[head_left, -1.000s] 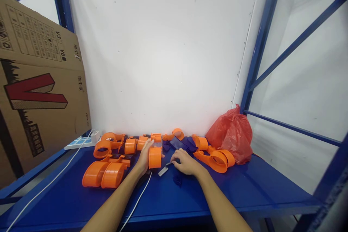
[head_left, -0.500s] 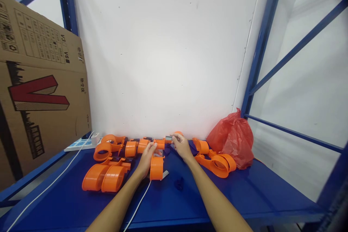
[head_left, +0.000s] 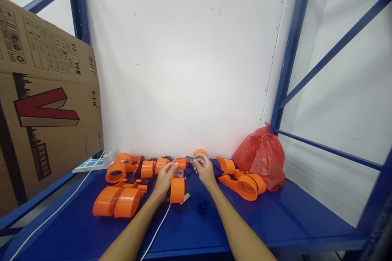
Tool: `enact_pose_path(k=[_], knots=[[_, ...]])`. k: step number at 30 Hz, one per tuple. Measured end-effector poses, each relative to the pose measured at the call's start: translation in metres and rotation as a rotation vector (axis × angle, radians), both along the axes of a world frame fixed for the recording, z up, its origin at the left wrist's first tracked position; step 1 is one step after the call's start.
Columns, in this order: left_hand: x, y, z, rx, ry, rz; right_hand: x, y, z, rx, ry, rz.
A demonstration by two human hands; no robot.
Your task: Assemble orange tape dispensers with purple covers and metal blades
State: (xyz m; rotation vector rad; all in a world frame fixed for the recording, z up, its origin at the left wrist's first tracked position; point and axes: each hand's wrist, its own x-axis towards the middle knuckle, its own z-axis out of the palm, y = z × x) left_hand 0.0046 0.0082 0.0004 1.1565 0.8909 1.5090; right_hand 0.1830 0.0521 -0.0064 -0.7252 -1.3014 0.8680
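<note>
At lower centre, an orange tape dispenser point(head_left: 177, 190) is gripped by the forward-reaching, partly hidden left hand point(head_left: 165, 176), while a grey strip point(head_left: 190, 158), too small to identify, is pinched by the right hand point(head_left: 205, 169).

Single head camera, worn on the person's head, looking forward and down along both forearms point(head_left: 234, 216). Wide view; the left hand point(head_left: 163, 180) and right hand point(head_left: 205, 171) sit at middle range, below centre. Blue tabletop point(head_left: 260, 222) spans the bottom, white wall panel point(head_left: 183, 61) faces the lens, printed cardboard box point(head_left: 58, 106) cuts off at left edge.
</note>
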Motion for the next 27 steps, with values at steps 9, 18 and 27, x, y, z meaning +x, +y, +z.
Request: enact_pose_path(k=[9,18,27], knots=[[0.001,0.0,-0.001,0.028,-0.003,0.026,0.002,-0.003,-0.001,0.053,-0.024,-0.07],[0.002,0.003,-0.003,0.041,-0.018,-0.023,0.005,-0.003,-0.002,0.084,-0.113,-0.084],[0.002,-0.002,0.002,0.024,0.061,-0.008,0.01,-0.005,-0.001,0.162,-0.189,-0.125]])
